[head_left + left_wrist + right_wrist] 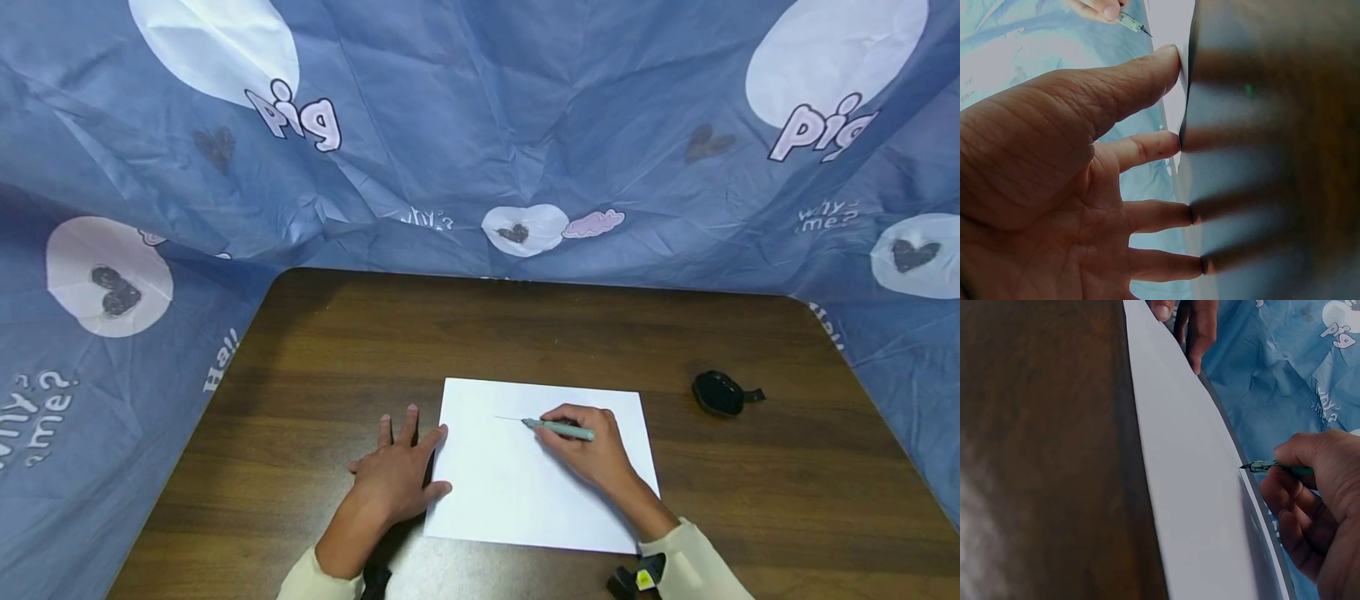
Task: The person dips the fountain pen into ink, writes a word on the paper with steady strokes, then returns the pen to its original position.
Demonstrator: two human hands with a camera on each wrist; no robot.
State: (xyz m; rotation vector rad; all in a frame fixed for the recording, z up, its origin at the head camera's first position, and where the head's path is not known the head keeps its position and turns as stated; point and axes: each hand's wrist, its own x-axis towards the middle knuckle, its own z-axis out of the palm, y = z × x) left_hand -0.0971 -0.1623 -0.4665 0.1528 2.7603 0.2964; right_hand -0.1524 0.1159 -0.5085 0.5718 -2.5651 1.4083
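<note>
A white sheet of paper [517, 492] lies on the wooden table, with one short thin dark line [508, 417] in its upper part. My right hand [592, 446] pinches a green pen [573, 431] between thumb and fingers, its dark tip at the right end of that line. The pen [1263, 467] also shows in the right wrist view, tip down at the paper. With fingers spread, my left hand [397, 475] rests at the sheet's left edge; thumb and index fingertips touch the paper there, while the other fingers lie on the table.
A black object with a short tab [720, 393] lies on the table [750, 475] to the right of the paper. Blue printed cloth [450, 150] hangs behind the table and along both sides. Wrist straps show near both cream sleeves [693, 558].
</note>
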